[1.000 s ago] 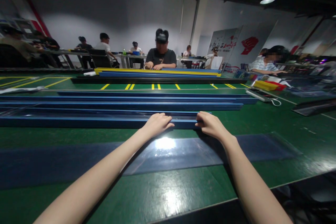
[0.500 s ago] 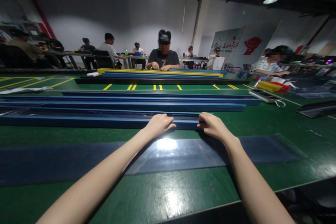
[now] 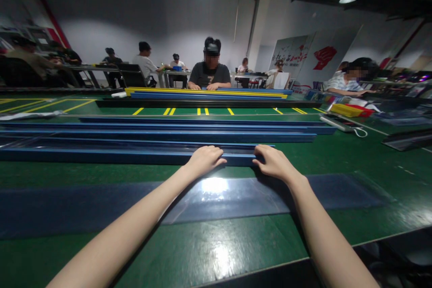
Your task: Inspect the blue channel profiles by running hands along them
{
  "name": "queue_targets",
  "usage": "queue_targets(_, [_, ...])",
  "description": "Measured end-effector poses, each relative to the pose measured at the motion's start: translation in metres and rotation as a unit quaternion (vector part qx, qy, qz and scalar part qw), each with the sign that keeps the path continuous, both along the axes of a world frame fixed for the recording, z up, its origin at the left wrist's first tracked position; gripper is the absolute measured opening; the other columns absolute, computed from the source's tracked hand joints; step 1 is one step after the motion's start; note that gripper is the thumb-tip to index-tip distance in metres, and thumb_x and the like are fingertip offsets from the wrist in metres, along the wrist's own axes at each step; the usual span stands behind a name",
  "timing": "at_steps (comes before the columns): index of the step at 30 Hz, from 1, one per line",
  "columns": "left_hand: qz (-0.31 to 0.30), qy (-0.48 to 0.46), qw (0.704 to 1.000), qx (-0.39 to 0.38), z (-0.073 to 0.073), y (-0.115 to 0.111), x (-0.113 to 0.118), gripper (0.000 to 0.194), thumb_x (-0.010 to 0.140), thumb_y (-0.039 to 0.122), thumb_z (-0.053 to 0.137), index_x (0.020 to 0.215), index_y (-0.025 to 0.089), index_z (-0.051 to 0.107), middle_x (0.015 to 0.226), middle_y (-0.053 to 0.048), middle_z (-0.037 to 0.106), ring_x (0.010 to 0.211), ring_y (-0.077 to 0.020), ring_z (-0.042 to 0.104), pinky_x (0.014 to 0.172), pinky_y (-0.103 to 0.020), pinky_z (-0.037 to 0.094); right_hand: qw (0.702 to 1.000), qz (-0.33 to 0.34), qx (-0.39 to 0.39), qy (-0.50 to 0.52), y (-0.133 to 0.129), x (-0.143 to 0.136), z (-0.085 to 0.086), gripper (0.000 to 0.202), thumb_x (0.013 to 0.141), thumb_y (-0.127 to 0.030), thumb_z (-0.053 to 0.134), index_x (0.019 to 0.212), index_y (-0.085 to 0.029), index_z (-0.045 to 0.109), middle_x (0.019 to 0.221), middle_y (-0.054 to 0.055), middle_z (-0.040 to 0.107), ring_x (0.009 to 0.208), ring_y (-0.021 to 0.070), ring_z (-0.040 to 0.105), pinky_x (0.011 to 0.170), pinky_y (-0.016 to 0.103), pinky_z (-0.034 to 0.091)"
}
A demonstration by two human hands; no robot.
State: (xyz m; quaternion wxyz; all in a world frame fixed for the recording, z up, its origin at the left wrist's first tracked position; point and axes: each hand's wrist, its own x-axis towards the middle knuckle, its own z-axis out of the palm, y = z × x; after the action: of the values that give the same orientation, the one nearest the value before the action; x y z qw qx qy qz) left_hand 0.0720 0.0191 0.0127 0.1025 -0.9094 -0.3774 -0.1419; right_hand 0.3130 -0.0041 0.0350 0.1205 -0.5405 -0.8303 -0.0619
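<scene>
A long blue channel strip [image 3: 118, 157] lies across the green table, its trough holding what looks like clear film. My left hand [image 3: 206, 160] is closed over this strip, fingers across the trough and thumb on the near wall. Around the strip's right end my right hand [image 3: 272, 160] is closed too, with its fingertips bent over the far edge. A short stretch of strip shows between the hands. Nearer to me a clear plastic sheet [image 3: 216, 207] lies flat beneath my forearms, reflecting the lamp.
More blue strips [image 3: 236, 134] lie just beyond. Past them are a black strip [image 3: 202, 104] and a yellow strip [image 3: 202, 93]. A phone-like device [image 3: 340, 125] with a white loop and a yellow tray [image 3: 344, 110] sit right. A co-worker [image 3: 211, 74] sits opposite.
My hands stay on the blue strip almost unmoved; the right one has shifted very slightly left. Across the table, the co-worker's hands have lowered a little.
</scene>
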Motion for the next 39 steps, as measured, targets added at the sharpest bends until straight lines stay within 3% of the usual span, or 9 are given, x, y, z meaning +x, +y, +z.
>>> queue_targets(13, [0.011,0.007,1.000,0.004,0.000,0.000,0.001,0.027,0.085,0.040,0.042,0.079,0.016,0.053,0.082,-0.005,0.061,0.080,-0.0181,0.057,0.069,-0.027,0.042,0.998,0.052,-0.013,-0.018,0.003,-0.040,-0.007,0.027,0.076,-0.032,0.050,0.099,-0.019,0.057,0.094,0.008,0.064,0.083,0.0204,0.057,0.069,0.026,0.036])
queue_targets(32, [0.008,0.017,0.999,0.033,0.000,0.000,0.001,0.026,0.085,0.039,0.043,0.080,0.016,0.053,0.081,-0.004,0.062,0.078,-0.0170,0.058,0.068,-0.027,0.042,0.994,0.104,-0.002,0.018,0.004,-0.040,-0.009,0.035,0.076,-0.025,0.047,0.109,-0.015,0.055,0.112,0.009,0.057,0.104,0.0192,0.050,0.087,0.029,0.037])
queue_targets(39, [0.001,0.004,0.999,0.042,-0.002,0.001,0.001,0.026,0.084,0.039,0.044,0.084,0.015,0.054,0.086,-0.004,0.061,0.081,-0.0172,0.058,0.069,-0.027,0.044,0.995,0.104,0.013,0.000,0.003,-0.039,-0.011,0.033,0.079,-0.027,0.046,0.108,-0.015,0.056,0.112,0.009,0.057,0.103,0.0193,0.050,0.087,0.029,0.037])
